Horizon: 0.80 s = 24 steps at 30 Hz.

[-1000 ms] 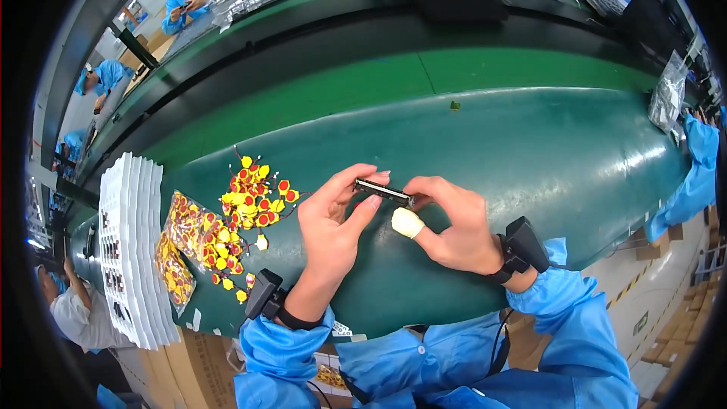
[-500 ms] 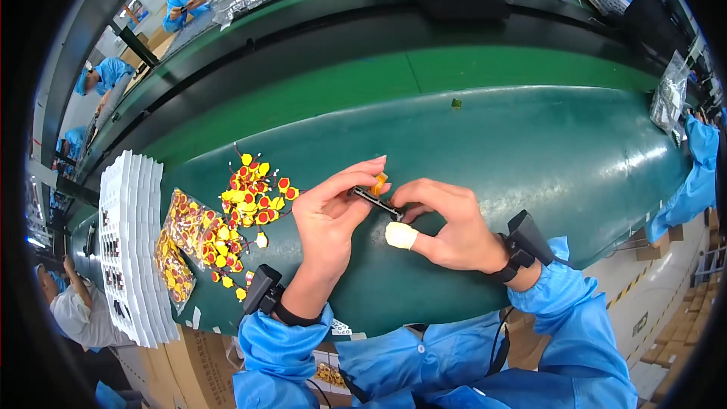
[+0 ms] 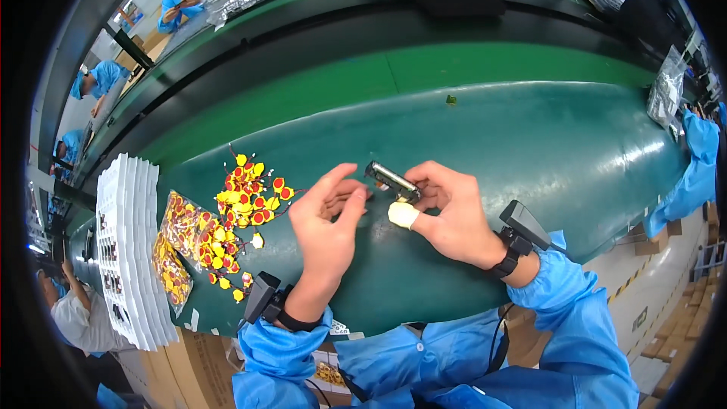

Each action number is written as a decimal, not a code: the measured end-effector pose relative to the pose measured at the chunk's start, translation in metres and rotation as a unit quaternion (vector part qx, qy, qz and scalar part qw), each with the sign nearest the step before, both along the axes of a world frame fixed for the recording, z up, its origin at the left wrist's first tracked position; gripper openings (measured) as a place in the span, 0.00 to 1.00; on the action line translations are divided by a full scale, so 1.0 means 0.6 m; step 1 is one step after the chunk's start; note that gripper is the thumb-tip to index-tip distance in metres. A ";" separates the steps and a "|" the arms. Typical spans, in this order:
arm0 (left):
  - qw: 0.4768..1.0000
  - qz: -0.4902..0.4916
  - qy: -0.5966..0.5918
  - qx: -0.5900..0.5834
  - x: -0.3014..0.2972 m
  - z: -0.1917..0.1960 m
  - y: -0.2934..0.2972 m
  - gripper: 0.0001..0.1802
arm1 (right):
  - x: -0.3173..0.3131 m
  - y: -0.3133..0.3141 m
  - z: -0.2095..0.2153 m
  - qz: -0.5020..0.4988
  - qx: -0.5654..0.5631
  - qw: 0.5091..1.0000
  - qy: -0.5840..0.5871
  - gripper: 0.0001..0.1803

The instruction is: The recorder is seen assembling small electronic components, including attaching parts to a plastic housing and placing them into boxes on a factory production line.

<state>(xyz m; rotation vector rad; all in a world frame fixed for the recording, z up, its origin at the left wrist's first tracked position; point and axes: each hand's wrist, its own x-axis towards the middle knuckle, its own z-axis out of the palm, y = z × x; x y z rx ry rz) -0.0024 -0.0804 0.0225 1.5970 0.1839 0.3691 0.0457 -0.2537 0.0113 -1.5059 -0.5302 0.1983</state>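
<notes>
Blue sleeves [image 3: 579,326], black wristbands [image 3: 513,257], cream thumb cover [image 3: 403,215]

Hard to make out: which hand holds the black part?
The right hand, with the pale thumb cover, grips the black part; the left hand looks empty.

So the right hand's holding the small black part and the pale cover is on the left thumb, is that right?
Not quite: in the head view, the pale cover is on the thumb of the right hand; the left hand has a bare thumb. The right hand is holding the small black part, as you said.
</notes>
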 end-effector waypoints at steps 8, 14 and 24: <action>0.976 -0.151 0.065 -0.143 0.003 -0.003 -0.003 0.10 | -0.011 0.002 -0.002 -0.056 -0.118 0.943 -0.305 0.22; 0.950 -0.166 0.102 -0.244 0.009 -0.003 0.017 0.18 | -0.009 -0.001 0.015 0.006 -0.068 0.957 -0.282 0.22; 0.941 -0.210 0.116 -0.239 0.013 0.010 0.028 0.24 | 0.018 -0.023 0.039 -0.063 -0.035 0.954 -0.290 0.12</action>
